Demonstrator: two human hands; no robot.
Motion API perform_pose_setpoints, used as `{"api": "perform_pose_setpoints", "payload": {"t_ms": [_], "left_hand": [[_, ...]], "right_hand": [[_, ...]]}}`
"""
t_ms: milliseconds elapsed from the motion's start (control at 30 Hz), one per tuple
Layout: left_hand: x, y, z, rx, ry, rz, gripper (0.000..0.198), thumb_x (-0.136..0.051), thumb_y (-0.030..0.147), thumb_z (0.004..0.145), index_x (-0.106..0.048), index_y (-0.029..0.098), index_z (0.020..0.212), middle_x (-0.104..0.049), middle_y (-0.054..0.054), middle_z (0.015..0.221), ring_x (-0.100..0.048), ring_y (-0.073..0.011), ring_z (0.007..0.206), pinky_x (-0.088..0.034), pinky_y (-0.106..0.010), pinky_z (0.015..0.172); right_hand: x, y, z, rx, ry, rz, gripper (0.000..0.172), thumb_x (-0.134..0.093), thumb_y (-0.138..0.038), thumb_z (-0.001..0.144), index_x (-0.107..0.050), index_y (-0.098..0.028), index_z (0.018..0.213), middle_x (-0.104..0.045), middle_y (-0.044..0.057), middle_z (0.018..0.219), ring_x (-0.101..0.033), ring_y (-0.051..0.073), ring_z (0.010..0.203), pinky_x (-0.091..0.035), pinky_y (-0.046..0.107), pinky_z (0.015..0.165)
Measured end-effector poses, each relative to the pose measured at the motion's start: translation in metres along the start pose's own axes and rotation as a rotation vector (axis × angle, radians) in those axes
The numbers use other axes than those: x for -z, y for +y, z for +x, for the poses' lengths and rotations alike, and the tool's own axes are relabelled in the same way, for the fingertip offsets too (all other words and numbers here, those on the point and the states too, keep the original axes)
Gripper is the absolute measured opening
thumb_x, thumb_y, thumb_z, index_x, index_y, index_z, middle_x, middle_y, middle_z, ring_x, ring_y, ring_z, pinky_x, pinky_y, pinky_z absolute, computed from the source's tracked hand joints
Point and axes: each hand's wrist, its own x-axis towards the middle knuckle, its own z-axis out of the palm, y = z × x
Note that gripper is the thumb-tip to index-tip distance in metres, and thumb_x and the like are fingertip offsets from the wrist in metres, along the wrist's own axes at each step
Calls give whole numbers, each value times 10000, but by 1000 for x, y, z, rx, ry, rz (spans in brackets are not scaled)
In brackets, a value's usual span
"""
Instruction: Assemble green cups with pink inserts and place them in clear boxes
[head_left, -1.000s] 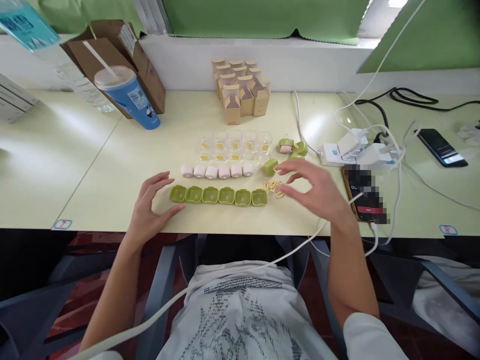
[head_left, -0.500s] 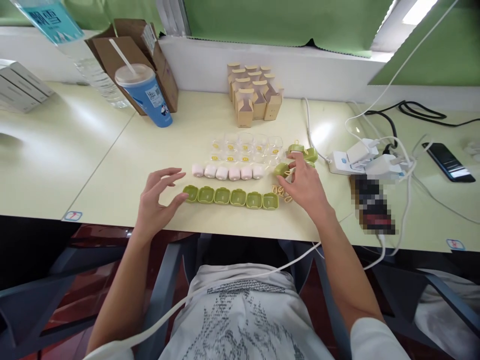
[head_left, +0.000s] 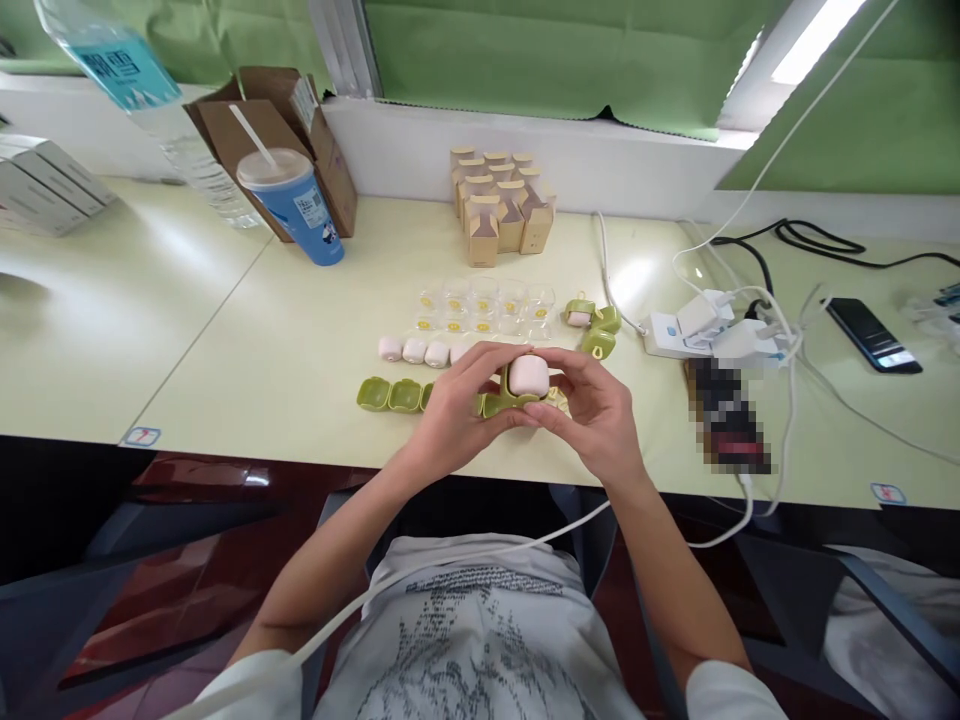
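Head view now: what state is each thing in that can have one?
Green-cased pale pink block: held between left hand and right hand
Green plastic shells: hollow side up, partly hidden
Tan cardboard boxes: upright, tops open
Brown cardboard box: flaps open
Blue tapered cup: lidded, straw inserted
Black rectangular phone: screen lit
White power strip: white chargers plugged in

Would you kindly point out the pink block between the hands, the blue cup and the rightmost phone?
Pink block (head_left: pixel 529 377): head view, middle of visible face.
Blue cup (head_left: pixel 295 213): head view, on its printed side.
Rightmost phone (head_left: pixel 872 336): head view, on its screen.
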Motion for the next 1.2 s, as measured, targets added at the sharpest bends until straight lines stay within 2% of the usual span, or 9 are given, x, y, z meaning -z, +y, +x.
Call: {"api": "perform_pose_setpoints", "payload": {"t_ms": [100,267,333,433,600,900,1000,1100,1200], "left_hand": [[-3,-5,-5,-53,124,157,397,-832,197,1032,-724,263,1408,-800,-106,1330,-801,-228,1199,-712,-294,859],[-8,-8,-11,-230,138,401,498,-648,12,1029,-689,290,1439,-793,-116,1383,-808,-240,1240,-717,-392,1017],[-8,-4,-11,-211,83,337,501,-661,36,1026,-675,287,1459,-782,-138,1448,-798,-266,1305,-707,-453,1094],[-6,4,-11,-112,15,188,445,-683,87,1031,-694,249,1444,-751,-168,1543,-762,-290,1430,-687,-492,1189],[-5,13,-13,-28,158,187,308,-691,112,1048,-752,219,1330,-833,-119,1347,-835,-214,1248,-775,-283,870],[-15,5,-17,-105,324,442,312,-664,57,972,-774,223,1212,-892,-62,1145,-873,-170,936,-764,-272,805],[-5,5,-12,-63,249,365,311,-677,110,1034,-786,215,1306,-877,-85,1222,-866,-178,1040,-762,-270,817],[9,3,-7,-25,49,159,404,-729,230,1092,-746,239,1495,-819,-135,1435,-818,-228,1273,-758,-280,834],[22,-5,-2,12,-58,5,443,-844,366,1049,-778,256,1474,-851,-126,1340,-827,-217,1163,-748,-273,834]], "right_hand": [[-1,-3,-1,-24,-13,-58,376,-862,-482,1010,-797,-299,1332,-776,99,1371,-794,236,1146,-717,354,864],[-7,-5,-3,-100,28,-98,388,-862,-516,1018,-799,-268,1310,-818,56,1169,-772,160,787,-692,298,645],[-7,-3,-3,-80,36,-151,385,-863,-518,1022,-818,-274,1317,-844,64,1200,-810,187,820,-741,338,698],[-4,2,-3,145,85,-373,315,-832,-393,1063,-842,-308,1366,-864,80,1309,-863,263,1072,-784,425,909],[-5,10,-7,450,39,-718,425,-701,-194,1121,-783,-316,1519,-857,120,1392,-854,302,1241,-759,484,1062],[-14,12,-14,482,-58,-819,477,-621,-171,1147,-722,-285,1600,-836,151,1432,-855,324,1234,-748,496,1076],[-10,7,-10,389,-39,-734,374,-645,-262,1159,-764,-291,1513,-848,130,1391,-843,307,1265,-738,475,1105],[-8,2,-7,284,39,-561,317,-706,-364,1139,-769,-304,1444,-844,120,1375,-831,304,1265,-759,461,1036],[-10,0,-7,170,92,-384,313,-725,-438,1123,-745,-316,1411,-826,116,1399,-826,301,1250,-766,452,986]]}}
